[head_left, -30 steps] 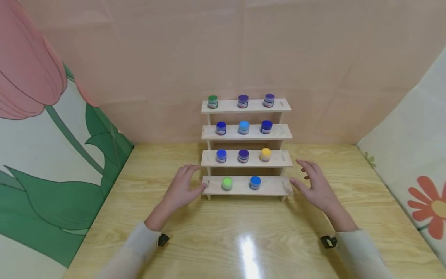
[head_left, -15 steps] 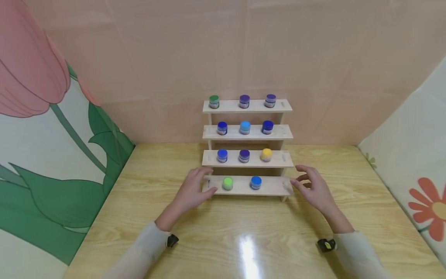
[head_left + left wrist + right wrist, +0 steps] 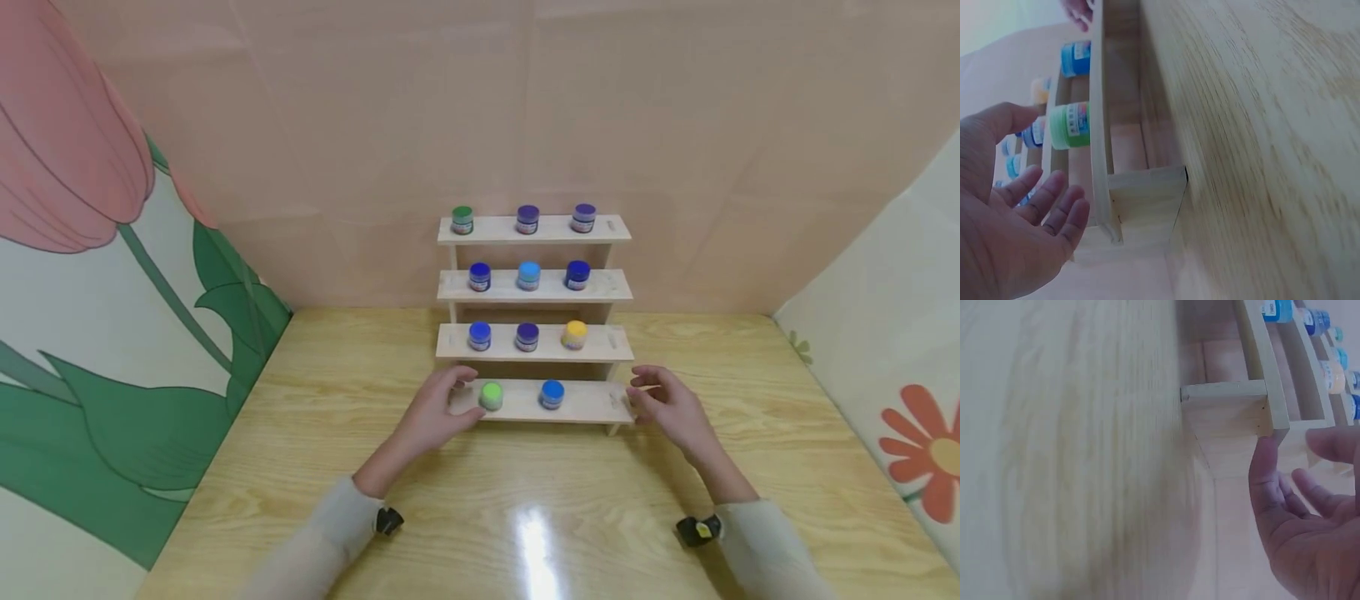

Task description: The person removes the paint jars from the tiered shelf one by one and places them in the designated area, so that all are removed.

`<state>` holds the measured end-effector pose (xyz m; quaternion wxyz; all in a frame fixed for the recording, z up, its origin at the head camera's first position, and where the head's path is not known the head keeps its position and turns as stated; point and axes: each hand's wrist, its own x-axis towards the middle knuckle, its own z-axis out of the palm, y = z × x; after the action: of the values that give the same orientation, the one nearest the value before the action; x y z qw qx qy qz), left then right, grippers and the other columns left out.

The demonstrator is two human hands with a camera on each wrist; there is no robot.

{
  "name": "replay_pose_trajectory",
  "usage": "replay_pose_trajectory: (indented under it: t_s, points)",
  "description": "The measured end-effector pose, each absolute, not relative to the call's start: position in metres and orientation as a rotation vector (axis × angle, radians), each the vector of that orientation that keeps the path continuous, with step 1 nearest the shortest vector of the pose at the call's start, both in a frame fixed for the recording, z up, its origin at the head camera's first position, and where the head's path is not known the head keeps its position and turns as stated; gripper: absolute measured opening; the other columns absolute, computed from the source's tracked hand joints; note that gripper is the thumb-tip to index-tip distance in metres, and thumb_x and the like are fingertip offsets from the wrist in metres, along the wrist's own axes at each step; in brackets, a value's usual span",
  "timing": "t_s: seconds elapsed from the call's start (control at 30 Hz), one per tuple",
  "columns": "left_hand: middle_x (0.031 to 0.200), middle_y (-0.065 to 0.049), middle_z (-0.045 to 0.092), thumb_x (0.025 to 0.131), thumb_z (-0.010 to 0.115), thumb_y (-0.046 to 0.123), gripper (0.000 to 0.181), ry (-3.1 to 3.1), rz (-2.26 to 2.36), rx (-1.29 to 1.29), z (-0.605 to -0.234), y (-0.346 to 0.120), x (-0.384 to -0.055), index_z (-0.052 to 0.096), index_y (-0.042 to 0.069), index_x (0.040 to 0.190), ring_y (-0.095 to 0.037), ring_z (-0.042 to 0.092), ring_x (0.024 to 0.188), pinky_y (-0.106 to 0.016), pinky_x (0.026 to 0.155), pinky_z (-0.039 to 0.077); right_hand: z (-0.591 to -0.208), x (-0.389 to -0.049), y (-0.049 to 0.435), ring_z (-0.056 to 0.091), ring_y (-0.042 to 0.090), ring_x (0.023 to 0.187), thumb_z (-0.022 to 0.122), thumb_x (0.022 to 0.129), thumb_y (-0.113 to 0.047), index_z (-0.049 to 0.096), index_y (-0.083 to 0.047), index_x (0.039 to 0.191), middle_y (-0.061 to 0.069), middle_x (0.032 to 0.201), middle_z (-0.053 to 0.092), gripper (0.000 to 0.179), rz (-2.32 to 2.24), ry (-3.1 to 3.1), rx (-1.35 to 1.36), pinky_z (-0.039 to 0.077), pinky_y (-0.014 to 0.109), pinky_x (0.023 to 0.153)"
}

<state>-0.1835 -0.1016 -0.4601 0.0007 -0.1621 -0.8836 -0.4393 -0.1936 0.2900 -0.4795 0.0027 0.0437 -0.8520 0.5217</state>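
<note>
A light green jar [image 3: 491, 397] and a blue jar [image 3: 552, 395] stand on the bottom tier of a pale wooden four-tier rack [image 3: 592, 403]. My left hand [image 3: 438, 412] is spread at the left end of that tier, thumb and fingers parted on either side of the green jar's left. In the left wrist view a gap shows between the hand [image 3: 1016, 206] and the green jar [image 3: 1070, 126]. At the tier's right end is my right hand [image 3: 675, 410], fingers bent loosely, holding nothing. One fingertip seems to touch the rack's end [image 3: 1280, 422] in the right wrist view.
Higher tiers bear more jars, among them a yellow-lidded jar [image 3: 574, 335], a light blue jar [image 3: 528, 276] and a green-lidded jar [image 3: 462, 220]. The rack stands on a wood-grain table [image 3: 360, 350] before a pinkish backdrop [image 3: 360, 150]. Flower-printed panels flank both sides.
My left hand has moved right, from beside the rack to the green jar. My right hand has come slightly down and its fingers are a little more bent. The jars keep their places.
</note>
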Motion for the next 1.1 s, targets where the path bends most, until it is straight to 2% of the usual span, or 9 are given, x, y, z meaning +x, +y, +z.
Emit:
replay_pose_trajectory:
  t_s: [0.17,0.47,0.7,1.1]
  points:
    - [0.129,-0.007,0.061,0.084,0.083,0.019,0.057,-2.763,-1.486,-0.460,-0.461,-0.095,-0.186,0.058,0.010,0.134,-0.025,0.060,0.116,-0.041,0.101,0.052,-0.478,-0.197,0.291,0.061,0.010,0.092,0.058,0.104,-0.018,0.042,0.008,0.141,0.026,0.124,0.052,0.048,1.791,-2.697,0.067,0.063,0.039,0.071]
    - [0.128,-0.009,0.061,0.084,0.082,0.011,0.055,-2.745,-1.582,-0.489,-0.464,-0.086,-0.193,0.058,0.008,0.133,-0.026,0.061,0.115,-0.042,0.101,0.053,-0.476,-0.201,0.292,0.061,0.009,0.084,0.058,0.103,-0.014,0.038,0.011,0.142,0.006,0.109,0.057,0.050,2.043,-2.693,-0.008,0.060,0.031,0.070]
    - [0.129,-0.007,0.061,0.085,0.082,0.014,0.055,-2.789,-1.581,-0.468,-0.470,-0.082,-0.197,0.058,0.010,0.135,-0.024,0.060,0.118,-0.038,0.103,0.052,-0.479,-0.205,0.289,0.062,0.010,0.081,0.059,0.102,-0.014,0.039,0.011,0.141,0.005,0.103,0.058,0.051,2.090,-2.715,-0.069,0.059,0.028,0.068]
    - [0.123,-0.007,0.063,0.083,0.083,0.012,0.053,-2.833,-1.465,-0.487,-0.472,-0.077,-0.199,0.062,0.009,0.131,-0.023,0.061,0.111,-0.035,0.099,0.054,-0.475,-0.204,0.284,0.060,0.010,0.081,0.058,0.102,-0.013,0.038,0.011,0.140,0.003,0.103,0.057,0.049,2.135,-2.742,-0.089,0.058,0.028,0.064]
